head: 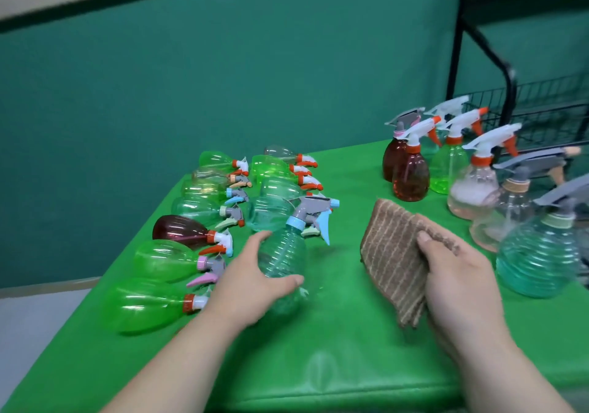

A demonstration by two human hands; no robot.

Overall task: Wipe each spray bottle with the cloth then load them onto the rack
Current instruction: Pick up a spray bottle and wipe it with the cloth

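My left hand grips a clear teal spray bottle with a grey and blue trigger head, held tilted just above the green table. My right hand holds a folded brown striped cloth, a little to the right of the bottle and apart from it. Several spray bottles lie on their sides in rows at the left. Several more bottles stand upright at the right. A black wire rack stands behind the upright bottles at the far right.
A dark green wall runs behind the table. The table's left edge drops to a pale floor. A large teal ribbed bottle stands close to my right hand. Bare green tabletop lies in front of both hands.
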